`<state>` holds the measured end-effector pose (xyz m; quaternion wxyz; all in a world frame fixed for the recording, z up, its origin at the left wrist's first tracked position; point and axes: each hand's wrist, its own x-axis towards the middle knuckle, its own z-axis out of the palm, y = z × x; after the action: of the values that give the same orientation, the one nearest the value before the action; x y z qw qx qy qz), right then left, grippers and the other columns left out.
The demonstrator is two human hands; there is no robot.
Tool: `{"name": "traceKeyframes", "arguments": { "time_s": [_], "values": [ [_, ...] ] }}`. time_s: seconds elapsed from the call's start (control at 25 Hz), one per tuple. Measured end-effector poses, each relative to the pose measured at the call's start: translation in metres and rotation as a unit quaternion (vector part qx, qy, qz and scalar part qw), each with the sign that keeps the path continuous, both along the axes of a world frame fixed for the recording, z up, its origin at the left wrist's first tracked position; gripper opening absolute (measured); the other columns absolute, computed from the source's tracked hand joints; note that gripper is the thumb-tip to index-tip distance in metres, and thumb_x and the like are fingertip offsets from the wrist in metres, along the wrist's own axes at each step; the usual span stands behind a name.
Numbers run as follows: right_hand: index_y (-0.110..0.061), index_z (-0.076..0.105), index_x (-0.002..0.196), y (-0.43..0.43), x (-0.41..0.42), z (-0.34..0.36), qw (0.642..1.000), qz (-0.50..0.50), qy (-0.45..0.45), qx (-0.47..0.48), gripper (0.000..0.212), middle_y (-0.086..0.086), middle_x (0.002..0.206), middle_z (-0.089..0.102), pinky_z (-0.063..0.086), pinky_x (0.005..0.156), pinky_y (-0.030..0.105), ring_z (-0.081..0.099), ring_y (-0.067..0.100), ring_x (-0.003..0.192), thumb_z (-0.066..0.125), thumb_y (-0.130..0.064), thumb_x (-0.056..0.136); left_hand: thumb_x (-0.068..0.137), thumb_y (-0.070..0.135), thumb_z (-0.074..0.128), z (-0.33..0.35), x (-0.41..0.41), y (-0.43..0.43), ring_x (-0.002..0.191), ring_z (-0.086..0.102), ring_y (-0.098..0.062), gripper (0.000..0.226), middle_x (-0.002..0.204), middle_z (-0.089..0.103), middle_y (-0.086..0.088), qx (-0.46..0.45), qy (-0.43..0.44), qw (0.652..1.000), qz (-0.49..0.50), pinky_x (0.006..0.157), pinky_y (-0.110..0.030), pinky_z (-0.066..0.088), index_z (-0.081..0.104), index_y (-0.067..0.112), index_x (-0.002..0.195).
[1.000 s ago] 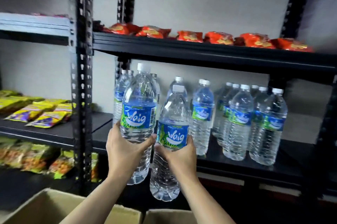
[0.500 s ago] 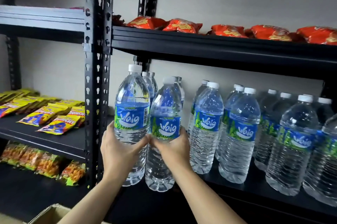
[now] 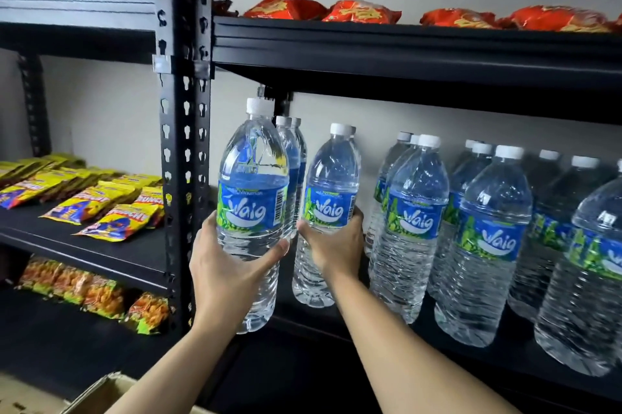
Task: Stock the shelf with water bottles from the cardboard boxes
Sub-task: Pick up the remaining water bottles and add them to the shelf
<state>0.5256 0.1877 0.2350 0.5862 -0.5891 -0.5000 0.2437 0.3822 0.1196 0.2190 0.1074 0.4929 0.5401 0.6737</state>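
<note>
**Two bottles in hand at the middle shelf**

The left hand point(image 3: 232, 274) holds a water bottle point(image 3: 252, 211) at centre frame. Its grip is closed around the lower body of the bottle, thumb across the front below the blue label. The bottle is upright, and its base sits low, in front of the shelf edge; whether it touches the shelf point(image 3: 505, 363) cannot be told.

The right hand point(image 3: 336, 245) holds a second bottle point(image 3: 328, 211) just to the right of the first. This grip is also closed, wrapped around the bottle at and below the label. The second bottle is upright, farther back than the first, with its base down at the shelf board; contact with the board cannot be confirmed.

Behind the two held bottles, further bottles stand at the back left of the same shelf. To the right, a row of stocked bottles point(image 3: 414, 228) runs toward the right edge of the frame, upright and close together.

The upper shelf, across the top right of the frame, carries red snack packets point(image 3: 361, 11). Left of the black upright post point(image 3: 183, 144), a neighbouring shelf carries yellow snack packets point(image 3: 111, 208), with orange packets point(image 3: 101, 295) on the level below.

A cardboard box point(image 3: 97, 393) shows at the lower left corner of the frame, only its flap edge visible.
</note>
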Motion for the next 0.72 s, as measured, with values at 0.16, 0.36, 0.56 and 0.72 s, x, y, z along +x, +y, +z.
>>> {"name": "traceKeyframes", "arguments": {
  "time_s": [0.16,0.36,0.56,0.72],
  "values": [
    [-0.013,0.025,0.148,0.002,-0.003,-0.018,0.999,0.015,-0.024,0.021,0.109,0.007,0.150,0.040,0.033,0.111,0.038,0.040,0.027,0.138,0.087,-0.050,0.066,0.053,0.056,0.089,-0.006,-0.003,0.003,0.113,0.057,-0.017,0.090,0.116,0.061,0.004,-0.012,-0.012,1.000,0.010,0.100,-0.043,0.048,0.050,0.024,0.127],
    [-0.022,0.040,0.137,-0.009,0.015,-0.067,0.995,0.058,-0.058,-0.049,0.093,-0.009,0.121,0.057,0.041,0.096,0.024,0.055,0.011,0.118,0.091,-0.045,0.063,0.052,0.057,0.089,-0.013,-0.009,0.003,0.113,0.058,-0.017,0.091,0.117,0.062,0.003,-0.009,-0.014,1.000,0.014,0.100,-0.045,0.048,0.051,0.024,0.127],
    [-0.030,0.050,0.122,0.003,0.015,-0.071,0.994,0.059,-0.045,-0.075,0.082,-0.013,0.110,0.063,0.053,0.096,0.035,0.063,0.012,0.107,0.092,-0.049,0.054,0.054,0.050,0.091,-0.014,-0.009,0.006,0.117,0.056,-0.017,0.091,0.119,0.061,0.005,-0.010,-0.007,1.000,0.017,0.103,-0.044,0.045,0.050,0.024,0.131],
    [-0.029,0.047,0.125,0.004,0.016,-0.073,0.993,0.067,-0.046,-0.083,0.090,-0.010,0.119,0.062,0.053,0.097,0.036,0.062,0.012,0.109,0.091,-0.055,0.050,0.054,0.050,0.091,-0.012,-0.008,0.010,0.118,0.055,-0.017,0.090,0.120,0.060,0.004,-0.004,-0.006,1.000,0.012,0.103,-0.044,0.045,0.049,0.024,0.131]
  ]
}}
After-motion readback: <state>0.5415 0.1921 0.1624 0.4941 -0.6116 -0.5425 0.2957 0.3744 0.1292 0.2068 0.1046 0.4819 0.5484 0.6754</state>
